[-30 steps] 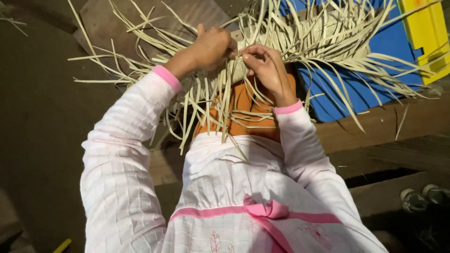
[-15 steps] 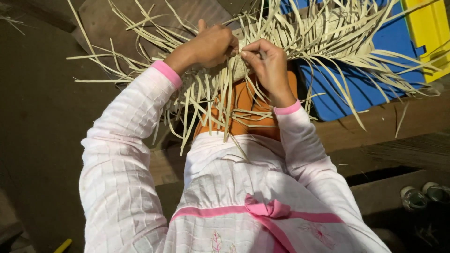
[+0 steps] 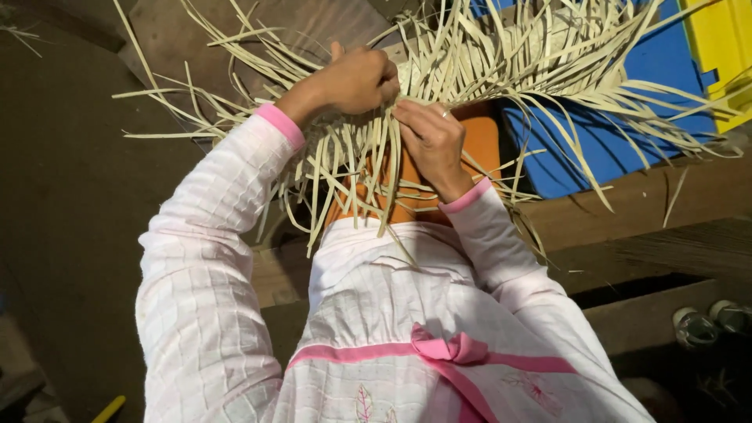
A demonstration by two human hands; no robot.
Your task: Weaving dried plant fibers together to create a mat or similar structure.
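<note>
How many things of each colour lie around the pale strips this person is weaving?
Pale woven piece with loose strips, held by the left hand and right hand: 1
Blue board: 1
Yellow pieces, a block and a stick: 2
Orange cloth: 1
Grey shoes: 2
Total: 7

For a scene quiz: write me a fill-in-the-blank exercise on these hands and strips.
1. Both hands work on pale woven ____ strips.
2. The left hand is closed into a ____ on the strips.
3. The right hand lies over ____ cloth.
4. Behind the strips lies a ____ sheet.

Missing words: leaf; fist; orange; blue
</note>
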